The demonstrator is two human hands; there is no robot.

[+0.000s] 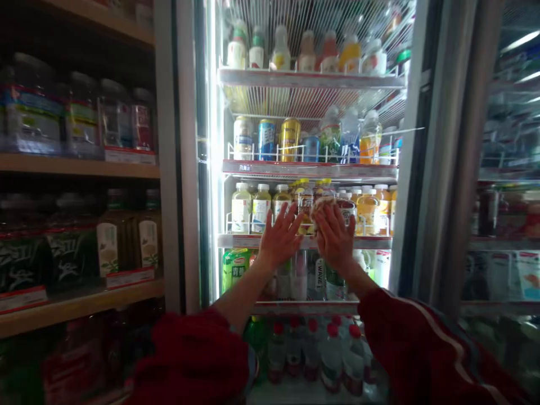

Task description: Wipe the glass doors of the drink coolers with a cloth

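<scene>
My left hand (282,239) is raised in front of the lit drinks fridge with its fingers spread. It appears to lie flat against the glass door. To its right, my right hand (335,235) presses a crumpled, light brownish cloth (324,203) at the same height. The cloth shows above and beside the fingers; the rest of it is hidden under the hand. Behind both hands stands a shelf with pale bottles (261,208), yellow-capped bottles (304,205) and orange juice bottles (368,211).
Higher fridge shelves hold cans (290,139) and more bottles (280,49). Red-capped bottles (331,357) stand at the bottom. A metal door frame (451,169) runs up the right side. On the left, wooden shelves (80,164) carry large bottles (34,107).
</scene>
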